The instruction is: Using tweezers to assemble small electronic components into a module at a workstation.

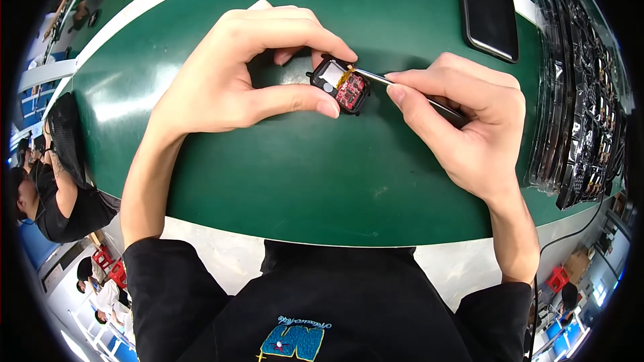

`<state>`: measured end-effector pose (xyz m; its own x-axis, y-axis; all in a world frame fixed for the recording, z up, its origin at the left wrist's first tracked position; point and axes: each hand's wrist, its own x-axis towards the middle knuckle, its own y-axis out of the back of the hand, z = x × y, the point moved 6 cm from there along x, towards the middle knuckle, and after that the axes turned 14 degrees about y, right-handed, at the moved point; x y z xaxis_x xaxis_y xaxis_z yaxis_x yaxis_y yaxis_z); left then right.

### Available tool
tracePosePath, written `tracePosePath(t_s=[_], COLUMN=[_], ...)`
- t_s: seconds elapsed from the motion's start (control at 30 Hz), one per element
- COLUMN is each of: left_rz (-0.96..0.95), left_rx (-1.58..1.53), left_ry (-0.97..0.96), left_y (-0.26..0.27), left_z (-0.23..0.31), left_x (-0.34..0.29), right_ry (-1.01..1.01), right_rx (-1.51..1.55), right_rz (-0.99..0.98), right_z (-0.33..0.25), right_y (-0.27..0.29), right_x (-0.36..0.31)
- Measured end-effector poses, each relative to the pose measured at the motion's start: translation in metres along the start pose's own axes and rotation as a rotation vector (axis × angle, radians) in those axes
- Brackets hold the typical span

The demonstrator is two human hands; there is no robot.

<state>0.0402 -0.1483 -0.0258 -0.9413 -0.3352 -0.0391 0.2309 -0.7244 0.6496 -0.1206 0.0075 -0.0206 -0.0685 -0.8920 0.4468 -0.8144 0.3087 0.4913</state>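
Note:
A small black device housing (340,85) lies open-faced over the green table, showing a red circuit board, a silver rectangular part and a strip of yellow tape. My left hand (258,70) grips the housing between thumb and forefinger at its left and upper edges. A slim metal tool, like tweezers or a pick (373,76), is pinched in my right hand (463,110). Its tip meets the upper right corner of the housing, next to the yellow tape. Which kind of tool it is, I cannot tell for sure.
Stacked clear plastic trays (570,107) with black parts stand along the table's right side. A black phone-like slab (488,10) lies at the far right. A black mesh chair back (66,137) and another person (64,194) are off the left edge. A dark cable (570,234) hangs at the lower right.

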Motion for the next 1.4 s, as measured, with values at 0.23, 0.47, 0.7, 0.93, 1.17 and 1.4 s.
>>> tracePosePath(t_s=[0.23,0.47,0.7,0.93,1.17,1.4], left_rz=[-0.014,-0.007,-0.013,-0.015,-0.02,0.045], left_rx=[0.01,0.048,0.111,0.108,0.114,0.145], left_ry=[0.001,-0.024,-0.074,-0.077,-0.057,-0.077], left_y=[0.0,-0.001,-0.003,-0.001,0.0,-0.001], left_z=[0.0,0.004,0.01,0.011,0.009,0.013], left_x=[0.0,0.0,-0.001,0.001,-0.001,0.0], right_ry=[-0.011,-0.003,0.041,0.04,0.085,-0.073], right_rx=[-0.01,0.001,-0.004,0.021,-0.02,0.053], right_rz=[-0.008,-0.012,-0.006,0.011,0.036,0.149], right_z=[0.001,0.001,0.0,0.002,-0.001,0.002], right_y=[0.0,-0.003,-0.004,-0.003,-0.002,0.009], right_x=[-0.001,-0.001,-0.001,-0.003,-0.001,-0.002])
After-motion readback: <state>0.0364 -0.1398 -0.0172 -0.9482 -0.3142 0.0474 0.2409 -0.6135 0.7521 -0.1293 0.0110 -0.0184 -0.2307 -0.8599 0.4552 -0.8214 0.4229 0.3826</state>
